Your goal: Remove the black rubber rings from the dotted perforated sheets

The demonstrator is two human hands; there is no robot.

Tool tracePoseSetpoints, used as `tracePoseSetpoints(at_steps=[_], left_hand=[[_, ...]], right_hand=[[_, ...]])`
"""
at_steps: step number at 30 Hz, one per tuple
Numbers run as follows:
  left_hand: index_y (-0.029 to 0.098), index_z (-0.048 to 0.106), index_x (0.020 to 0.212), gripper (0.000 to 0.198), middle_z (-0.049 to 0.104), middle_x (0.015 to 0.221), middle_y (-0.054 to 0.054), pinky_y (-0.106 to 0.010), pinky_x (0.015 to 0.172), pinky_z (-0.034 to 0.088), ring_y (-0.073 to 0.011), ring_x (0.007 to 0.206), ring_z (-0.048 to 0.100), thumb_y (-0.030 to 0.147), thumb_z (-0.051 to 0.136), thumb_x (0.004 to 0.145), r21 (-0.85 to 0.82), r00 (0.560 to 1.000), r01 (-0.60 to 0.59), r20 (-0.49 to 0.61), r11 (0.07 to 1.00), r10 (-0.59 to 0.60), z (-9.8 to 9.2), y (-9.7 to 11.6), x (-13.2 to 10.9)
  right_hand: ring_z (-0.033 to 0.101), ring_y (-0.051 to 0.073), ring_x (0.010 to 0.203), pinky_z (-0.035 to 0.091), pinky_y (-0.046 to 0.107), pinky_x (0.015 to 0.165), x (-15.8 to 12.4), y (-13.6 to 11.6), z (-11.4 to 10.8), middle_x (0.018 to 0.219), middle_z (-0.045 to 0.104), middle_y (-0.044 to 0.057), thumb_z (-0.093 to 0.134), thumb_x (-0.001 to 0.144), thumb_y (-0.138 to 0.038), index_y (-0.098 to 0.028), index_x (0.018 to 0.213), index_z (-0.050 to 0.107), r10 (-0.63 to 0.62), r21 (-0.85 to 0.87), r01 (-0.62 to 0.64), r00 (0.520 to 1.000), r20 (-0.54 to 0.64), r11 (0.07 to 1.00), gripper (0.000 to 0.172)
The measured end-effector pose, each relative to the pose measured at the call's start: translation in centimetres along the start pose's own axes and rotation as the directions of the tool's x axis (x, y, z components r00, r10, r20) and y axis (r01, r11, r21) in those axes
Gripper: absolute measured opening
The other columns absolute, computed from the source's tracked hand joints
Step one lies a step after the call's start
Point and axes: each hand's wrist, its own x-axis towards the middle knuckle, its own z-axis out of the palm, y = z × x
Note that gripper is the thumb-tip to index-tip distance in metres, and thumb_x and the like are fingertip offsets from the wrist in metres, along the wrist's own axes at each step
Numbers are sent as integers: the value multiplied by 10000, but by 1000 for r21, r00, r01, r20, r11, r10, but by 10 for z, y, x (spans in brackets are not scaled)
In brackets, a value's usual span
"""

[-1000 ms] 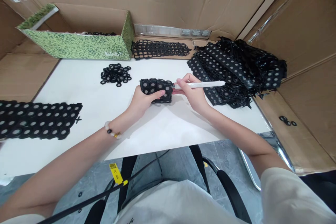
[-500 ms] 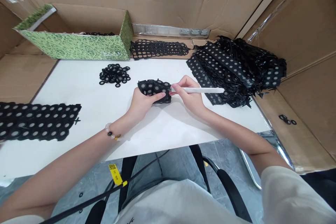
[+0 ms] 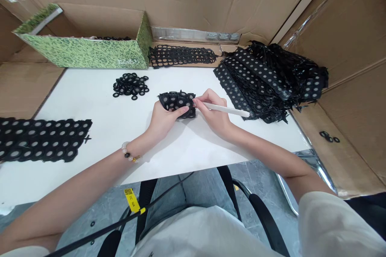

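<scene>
My left hand (image 3: 164, 118) is closed around a folded black die-cut sheet (image 3: 176, 101) dotted with round rings, held just above the white table (image 3: 99, 112). In a pen grip, my right hand (image 3: 214, 114) holds a thin white stick tool (image 3: 229, 109), whose tip touches the sheet's right edge. A small heap of loose black rings (image 3: 131, 85) lies to the left, behind the sheet.
A large stack of black dotted sheets (image 3: 271, 80) sits at the right. Another sheet (image 3: 42, 139) lies flat at the left edge. An emptied lattice sheet (image 3: 181, 55) lies at the back beside a green patterned box (image 3: 84, 50). Cardboard walls surround the table.
The white tool has tilted downward at its far end, and my right hand has shifted slightly left against the sheet. The left hand keeps its hold.
</scene>
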Motion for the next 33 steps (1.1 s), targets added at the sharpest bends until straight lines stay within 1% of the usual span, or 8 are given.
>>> tracePoseSetpoints(at_steps=[5, 8, 13, 16, 20, 23, 27, 33], left_hand=[[135, 762, 955, 418, 797, 1042, -102, -426, 949, 589, -289, 993, 732, 353, 897, 624, 72, 1000, -8, 16, 997, 6, 0, -2, 1], [132, 767, 985, 447, 793, 1073, -110, -431, 951, 585, -293, 1011, 729, 349, 900, 618, 80, 1000, -5, 24, 997, 3, -4, 0, 6], [137, 782, 1042, 543, 795, 1082, -101, -453, 971, 573, -300, 1024, 726, 297, 937, 547, 85, 977, 100, 178, 991, -114, -11, 4, 14], [148, 790, 1047, 529, 798, 1082, -96, -475, 993, 564, -308, 1053, 721, 291, 931, 558, 48, 968, 152, 194, 987, -158, -11, 6, 15], [152, 794, 1065, 551, 787, 1140, -114, -487, 1034, 546, -316, 1109, 709, 299, 931, 552, -42, 971, 155, 192, 987, -144, -10, 7, 15], [149, 798, 1020, 513, 794, 1107, -109, -488, 1013, 557, -305, 1055, 727, 288, 933, 545, -52, 978, 150, 156, 987, -140, -10, 5, 15], [153, 798, 986, 476, 799, 1074, -99, -468, 981, 571, -293, 1016, 733, 289, 934, 550, -38, 983, 129, 138, 991, -123, -10, 4, 13], [142, 779, 956, 438, 793, 1055, -98, -442, 960, 568, -279, 985, 723, 310, 918, 577, 2, 989, 78, 123, 997, -78, -9, 2, 12]], right_hand=[[566, 127, 602, 417, 272, 580, 0, 1, 1, 651, 623, -34, 634, 929, -520, -231, 732, 517, -11, 2, 11, 1000, -8, 1000, 369], [626, 139, 648, 472, 281, 628, 2, -1, -2, 687, 662, -26, 650, 927, -501, -231, 747, 545, 1, 62, 0, 1000, -21, 998, 341], [679, 146, 667, 544, 287, 644, 11, 0, -7, 677, 647, -23, 725, 870, -520, -230, 703, 535, 69, 234, -49, 995, -77, 971, 385], [667, 142, 623, 582, 304, 618, 15, 1, -8, 686, 624, -33, 752, 806, -598, -235, 709, 503, 162, 368, -145, 987, -16, 919, 451], [660, 138, 607, 628, 332, 629, 16, -1, -8, 713, 653, -38, 790, 733, -632, -240, 720, 493, 268, 473, -276, 960, 85, 837, 493], [674, 149, 654, 649, 346, 652, 15, -3, -7, 694, 643, -42, 807, 714, -628, -238, 691, 515, 250, 457, -273, 962, 111, 847, 488], [684, 163, 655, 638, 356, 659, 11, -2, -5, 643, 592, -46, 782, 765, -605, -240, 674, 529, 192, 411, -217, 976, 100, 886, 454], [716, 186, 673, 554, 339, 648, 5, 2, -4, 682, 659, -27, 720, 861, -547, -243, 729, 537, 129, 298, -149, 988, 86, 943, 379]])
